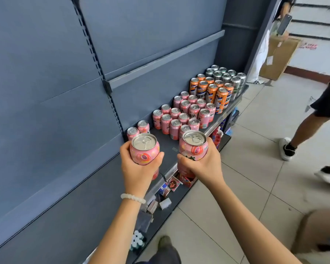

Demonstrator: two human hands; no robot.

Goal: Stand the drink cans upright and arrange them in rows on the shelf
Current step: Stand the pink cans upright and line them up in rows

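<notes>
My left hand (136, 168) grips an upright pink drink can (144, 149) above the near end of the dark shelf (166, 155). An upright pink can (193, 147) of the same kind is held in my right hand (200, 164), over the shelf's front edge. Just behind the left can stand two pink cans (138, 129) by the back wall. Farther along, several pink cans (181, 116) stand upright in rows, then orange cans (211, 91), then silver-green cans (227, 77) at the far end.
A lower shelf (179, 195) under my hands holds small boxes and packets. A person's legs and shoes (293, 145) stand on the tiled floor to the right, another person with a cardboard box (278, 56) farther back. The blue back panel carries an empty upper shelf rail (164, 60).
</notes>
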